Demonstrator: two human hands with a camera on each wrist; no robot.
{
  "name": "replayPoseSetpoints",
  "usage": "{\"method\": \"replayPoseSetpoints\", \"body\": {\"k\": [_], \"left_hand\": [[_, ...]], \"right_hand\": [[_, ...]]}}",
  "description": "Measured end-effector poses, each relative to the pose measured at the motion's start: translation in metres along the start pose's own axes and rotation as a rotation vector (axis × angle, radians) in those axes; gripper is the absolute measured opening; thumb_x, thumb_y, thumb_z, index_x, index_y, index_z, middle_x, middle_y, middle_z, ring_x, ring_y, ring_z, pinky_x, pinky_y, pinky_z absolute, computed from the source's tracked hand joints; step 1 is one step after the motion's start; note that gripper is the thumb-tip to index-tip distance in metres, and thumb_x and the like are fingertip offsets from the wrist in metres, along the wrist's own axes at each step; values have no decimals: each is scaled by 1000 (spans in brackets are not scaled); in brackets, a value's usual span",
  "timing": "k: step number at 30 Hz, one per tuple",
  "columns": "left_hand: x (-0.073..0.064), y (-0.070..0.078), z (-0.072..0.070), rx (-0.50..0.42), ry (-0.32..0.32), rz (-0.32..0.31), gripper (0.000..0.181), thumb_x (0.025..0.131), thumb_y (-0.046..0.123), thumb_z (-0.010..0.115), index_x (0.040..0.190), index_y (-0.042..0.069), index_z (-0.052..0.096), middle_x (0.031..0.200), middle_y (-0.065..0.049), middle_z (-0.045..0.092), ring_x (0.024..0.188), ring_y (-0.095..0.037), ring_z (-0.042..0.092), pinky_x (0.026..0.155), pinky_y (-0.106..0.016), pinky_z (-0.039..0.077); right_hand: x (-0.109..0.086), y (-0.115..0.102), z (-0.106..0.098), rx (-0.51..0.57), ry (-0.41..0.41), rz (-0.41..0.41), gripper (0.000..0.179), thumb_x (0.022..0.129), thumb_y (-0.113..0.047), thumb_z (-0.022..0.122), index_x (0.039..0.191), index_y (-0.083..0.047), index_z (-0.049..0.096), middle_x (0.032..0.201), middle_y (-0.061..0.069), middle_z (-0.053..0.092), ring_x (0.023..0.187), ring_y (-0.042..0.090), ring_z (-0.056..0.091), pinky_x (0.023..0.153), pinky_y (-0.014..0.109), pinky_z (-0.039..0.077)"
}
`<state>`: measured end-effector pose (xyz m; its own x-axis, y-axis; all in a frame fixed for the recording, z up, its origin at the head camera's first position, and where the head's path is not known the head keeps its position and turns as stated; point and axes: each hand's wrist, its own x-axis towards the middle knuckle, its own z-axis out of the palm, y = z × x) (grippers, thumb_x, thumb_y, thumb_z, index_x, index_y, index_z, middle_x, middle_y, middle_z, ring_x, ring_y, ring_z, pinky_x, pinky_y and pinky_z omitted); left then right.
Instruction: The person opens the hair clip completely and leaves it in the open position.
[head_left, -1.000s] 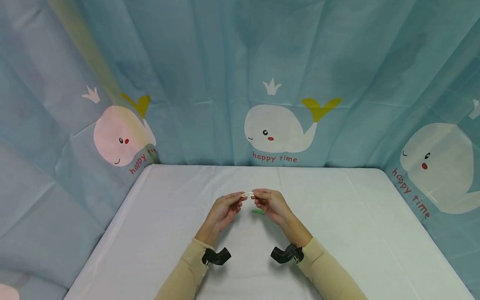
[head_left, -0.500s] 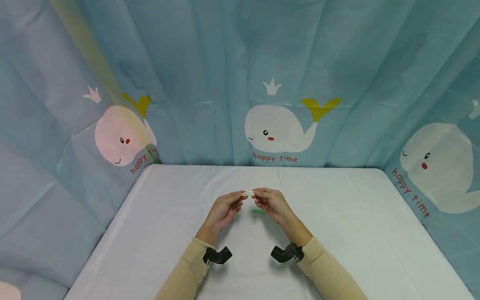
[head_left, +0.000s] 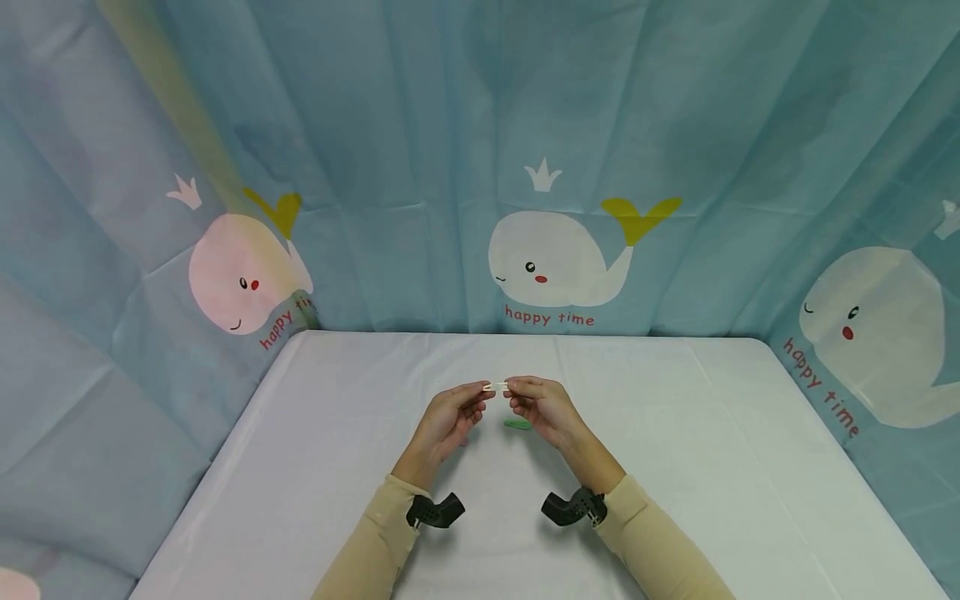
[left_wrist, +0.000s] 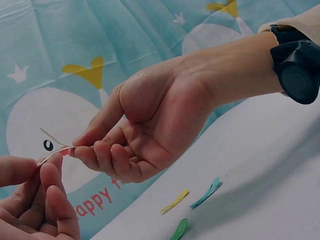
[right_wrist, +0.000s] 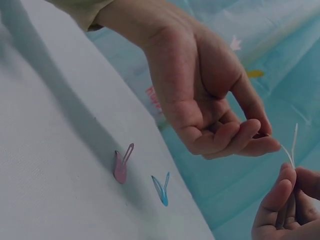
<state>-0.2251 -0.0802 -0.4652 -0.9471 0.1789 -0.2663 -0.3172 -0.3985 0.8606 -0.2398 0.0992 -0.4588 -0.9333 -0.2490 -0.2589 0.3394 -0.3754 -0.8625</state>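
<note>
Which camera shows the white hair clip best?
The right wrist view: there the clip looks clearly forked against the blue curtain. The left wrist view shows the fork too, but fainter, over a pale printed whale. The head view shows it tiny, between the left hand and right hand.

I face blue curtain [head_left: 420, 125] ahead and on both sides | middle whale [head_left: 570, 267]: white, yellow tail [head_left: 637, 220], crown [head_left: 543, 177] above, red "happy time" lettering [head_left: 550, 317] below | left whale [head_left: 225, 258] looks pinkish | right whale [head_left: 900, 325] pale | white tabletop [head_left: 300, 467] spreads before me
</note>
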Motion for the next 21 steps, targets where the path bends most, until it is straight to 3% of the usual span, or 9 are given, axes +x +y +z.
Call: {"method": "replayPoseSetpoints", "body": {"k": [6,12,21], "left_hand": [[0,3,1,-12,0,2,31,100,12,52,124,-7,56,86,4,72,74,-5,56,67,-16,48],[2,4,2,-2,6,14,33,99,10,54,126,-8,55,87,4,71,75,-6,56,67,-15,48],[3,6,1,56,26,32,34,95,5,58,125,-11,55,84,3,69,72,-4,57,64,-14,48]], "right_hand": [[2,-2,0,-29,30,-17,14,97,-5,55,103,2,65,74,-2,69,64,4,60,60,17,51],[4,-3,0,-56,51,-20,32,97,-5,54,123,15,54,74,-4,68,63,4,59,60,16,50],[5,-1,0,-48,48,-21,12,96,-6,57,101,1,66,74,-2,69,63,6,59,59,17,51]]}}
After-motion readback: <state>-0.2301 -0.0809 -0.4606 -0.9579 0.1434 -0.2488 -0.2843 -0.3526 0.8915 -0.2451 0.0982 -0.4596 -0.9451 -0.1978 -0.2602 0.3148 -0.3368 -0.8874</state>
